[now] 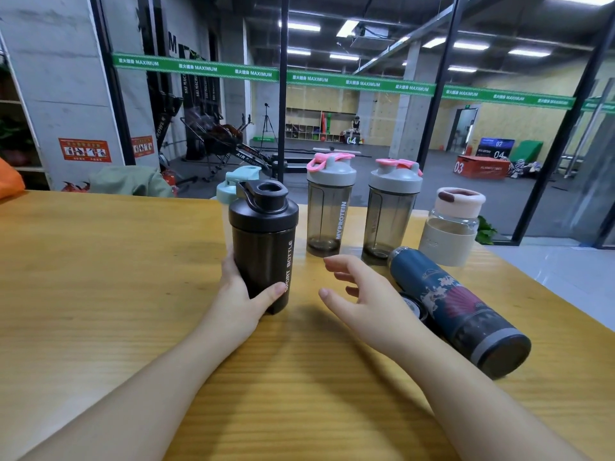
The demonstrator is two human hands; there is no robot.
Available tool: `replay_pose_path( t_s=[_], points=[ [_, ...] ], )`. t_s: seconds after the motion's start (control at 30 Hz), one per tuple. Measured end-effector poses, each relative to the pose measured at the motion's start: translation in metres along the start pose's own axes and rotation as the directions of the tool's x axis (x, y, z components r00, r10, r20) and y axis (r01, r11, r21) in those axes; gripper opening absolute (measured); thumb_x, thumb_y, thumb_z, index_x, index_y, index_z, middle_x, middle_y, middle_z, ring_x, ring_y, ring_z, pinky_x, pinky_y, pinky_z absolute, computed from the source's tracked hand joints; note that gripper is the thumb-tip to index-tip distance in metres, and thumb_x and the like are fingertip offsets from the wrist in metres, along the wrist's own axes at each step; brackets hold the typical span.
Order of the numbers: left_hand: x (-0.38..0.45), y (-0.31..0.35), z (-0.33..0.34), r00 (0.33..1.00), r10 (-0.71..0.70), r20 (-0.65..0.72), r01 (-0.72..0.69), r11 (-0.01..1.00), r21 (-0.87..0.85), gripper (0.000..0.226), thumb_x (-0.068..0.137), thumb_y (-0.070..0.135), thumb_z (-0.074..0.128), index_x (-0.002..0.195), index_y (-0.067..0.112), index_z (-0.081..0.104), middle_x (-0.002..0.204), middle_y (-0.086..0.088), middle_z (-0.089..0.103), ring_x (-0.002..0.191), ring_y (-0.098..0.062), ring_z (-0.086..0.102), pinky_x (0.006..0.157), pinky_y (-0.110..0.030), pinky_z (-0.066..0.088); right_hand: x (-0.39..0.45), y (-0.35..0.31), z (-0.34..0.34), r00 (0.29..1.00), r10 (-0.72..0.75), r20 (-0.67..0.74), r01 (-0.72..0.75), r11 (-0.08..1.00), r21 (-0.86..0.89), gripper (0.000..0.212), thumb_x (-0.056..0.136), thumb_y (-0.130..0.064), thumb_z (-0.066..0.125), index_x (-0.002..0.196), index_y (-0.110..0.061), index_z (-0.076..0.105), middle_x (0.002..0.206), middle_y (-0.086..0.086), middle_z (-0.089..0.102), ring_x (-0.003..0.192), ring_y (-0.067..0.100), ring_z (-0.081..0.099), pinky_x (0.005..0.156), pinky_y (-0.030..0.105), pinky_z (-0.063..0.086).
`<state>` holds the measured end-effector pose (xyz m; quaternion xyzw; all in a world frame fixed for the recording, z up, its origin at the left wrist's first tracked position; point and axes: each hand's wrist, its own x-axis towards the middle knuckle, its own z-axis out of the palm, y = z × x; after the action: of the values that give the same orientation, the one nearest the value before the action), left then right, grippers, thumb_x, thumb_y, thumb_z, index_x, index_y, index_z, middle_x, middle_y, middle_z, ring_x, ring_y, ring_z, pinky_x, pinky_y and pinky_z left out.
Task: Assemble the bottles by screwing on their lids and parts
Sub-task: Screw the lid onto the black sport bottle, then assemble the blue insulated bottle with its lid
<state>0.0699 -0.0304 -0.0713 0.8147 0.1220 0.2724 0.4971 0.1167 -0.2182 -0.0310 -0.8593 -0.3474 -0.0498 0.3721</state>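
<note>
"SPORT BOTTLE" shaker in left hand; neighbour reads "MYPROTEIN".

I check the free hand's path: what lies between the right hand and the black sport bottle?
Nothing: in the head view only bare table separates the open right hand from the black sport bottle.

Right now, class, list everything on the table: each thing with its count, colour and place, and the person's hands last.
black shaker bottle: 1, black, lid on, upright at centre, held in the left hand's grip
smoky shaker bottles: 2, grey lids with pink caps, upright behind centre
glass bottle: 1, clear with pale sleeve and pink lid, back right
blue flask: 1, dark blue, patterned, lying on its side at right
loose dark lid: 1, beside the flask
mint bottle: 1, pale green, behind the black one
table: 1, yellow wood
left hand: holds the black bottle
right hand: open, holds nothing
</note>
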Motion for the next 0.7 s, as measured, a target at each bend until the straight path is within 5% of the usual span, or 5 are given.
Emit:
replay_pose_path(
  t_s=[0.17, 0.3, 0.47, 0.6, 0.7],
  points=[
    [0.003, -0.003, 0.004, 0.998, -0.003, -0.067, 0.007, 0.998, 0.066, 0.100, 0.077, 0.033, 0.075, 0.150, 0.018, 0.009, 0.145, -0.003, 0.035, 0.133, -0.019, 0.037, 0.110, -0.036, 0.031, 0.001, 0.004, -0.004, 0.999, 0.018, -0.047, -0.019, 0.999, -0.027, 0.048, 0.090, -0.033, 0.060, 0.135, -0.028, 0.044, 0.135, -0.013, 0.050, 0.123, 0.003, 0.045, 0.103, 0.029, 0.041],
    [-0.009, 0.006, 0.005, 0.990, -0.039, -0.138, 0.067, 0.976, 0.207, 0.125, 0.067, 0.039, 0.083, 0.151, 0.012, -0.005, 0.152, -0.008, 0.016, 0.142, -0.023, 0.016, 0.114, -0.035, 0.018, 0.002, 0.006, -0.015, 0.996, 0.017, -0.087, -0.027, 0.994, -0.107, 0.042, 0.091, -0.031, 0.058, 0.132, -0.025, 0.049, 0.130, -0.011, 0.054, 0.120, 0.005, 0.047, 0.100, 0.024, 0.040],
    [-0.028, 0.013, -0.001, 0.914, 0.263, -0.308, -0.154, 0.930, 0.335, 0.081, 0.066, 0.025, 0.084, 0.127, 0.002, 0.035, 0.116, -0.004, 0.031, 0.113, -0.024, 0.036, 0.095, -0.033, 0.034, 0.002, 0.016, -0.038, 0.980, 0.029, -0.196, -0.068, 0.979, -0.194, 0.029, 0.090, -0.025, 0.061, 0.119, -0.022, 0.061, 0.116, -0.008, 0.063, 0.109, 0.006, 0.053, 0.092, 0.022, 0.042],
    [-0.031, 0.015, 0.006, 0.827, 0.541, -0.152, -0.464, 0.810, 0.359, 0.050, 0.074, 0.031, 0.074, 0.108, 0.015, 0.042, 0.105, 0.008, 0.034, 0.099, -0.011, 0.039, 0.087, -0.023, 0.037, 0.002, 0.024, -0.051, 0.975, 0.069, -0.211, -0.131, 0.948, -0.291, 0.030, 0.091, -0.024, 0.059, 0.121, -0.020, 0.060, 0.120, -0.005, 0.062, 0.107, 0.007, 0.051, 0.084, 0.015, 0.033],
    [-0.032, 0.021, 0.017, 0.729, 0.676, 0.110, -0.653, 0.639, 0.407, 0.040, 0.078, 0.040, 0.059, 0.107, 0.015, 0.045, 0.105, 0.000, 0.046, 0.098, -0.011, 0.043, 0.091, -0.018, 0.036, 0.002, 0.024, -0.056, 0.973, 0.103, -0.208, -0.163, 0.941, -0.296, 0.030, 0.093, -0.025, 0.056, 0.122, -0.019, 0.060, 0.123, -0.003, 0.060, 0.115, 0.011, 0.051, 0.083, 0.016, 0.031]
  ],
)
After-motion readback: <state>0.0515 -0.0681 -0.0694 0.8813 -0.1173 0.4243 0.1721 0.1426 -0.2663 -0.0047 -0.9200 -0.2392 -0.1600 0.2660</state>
